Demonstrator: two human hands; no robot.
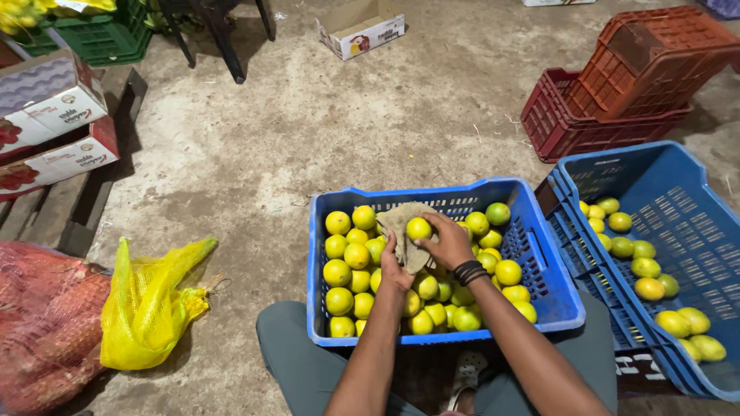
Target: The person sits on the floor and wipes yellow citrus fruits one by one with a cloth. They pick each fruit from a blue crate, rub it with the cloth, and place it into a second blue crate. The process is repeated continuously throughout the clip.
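Right hand (449, 240): my fingers clamped on a yellow-green citrus fruit (418, 228).
Left hand (393, 266): closed on the brown cloth (402, 223), at nine o'clock of the fruit.
Blue crate (539, 254): under both.

left hand (395, 266): edge-up, fingers straight | right hand (447, 240): palm down, fingers curled, seemingly gripping | forearms converge

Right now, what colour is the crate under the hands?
Blue crate, full of yellow-green fruit; seen in the head view.

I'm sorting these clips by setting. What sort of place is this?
Probably a fruit sorting or storage room: blue crates of yellow-green citrus, stacked red crates, mesh sacks on a bare concrete floor.
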